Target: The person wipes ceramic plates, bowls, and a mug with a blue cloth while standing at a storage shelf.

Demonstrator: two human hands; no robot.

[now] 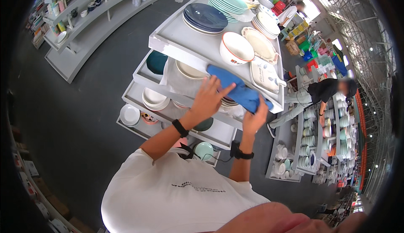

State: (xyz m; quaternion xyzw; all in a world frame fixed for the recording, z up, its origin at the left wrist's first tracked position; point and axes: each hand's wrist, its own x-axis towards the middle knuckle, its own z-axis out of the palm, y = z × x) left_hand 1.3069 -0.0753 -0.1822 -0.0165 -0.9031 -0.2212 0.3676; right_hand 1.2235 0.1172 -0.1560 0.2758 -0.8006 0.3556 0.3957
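Note:
A folded blue cloth (236, 88) lies along the front edge of the top shelf, between my two hands. My left hand (207, 98) is at its left end, thumb and fingers pinching the fabric. At the other end, my right hand (255, 117) has its fingers closed on the cloth near the shelf corner. Just behind the cloth are a white bowl with an orange rim (237, 48) and a white rectangular dish with a handle (266, 76). Beneath my hands, stacked plates on the second tier are partly hidden.
The grey tiered shelf (185, 49) also bears dark blue plates (205, 17), mint plates (227, 3) and a scalloped cream dish (259, 43). Lower tiers hold white bowls (155, 99) and a green bowl (204, 151). A person in black (330, 90) reaches into dish shelves at right.

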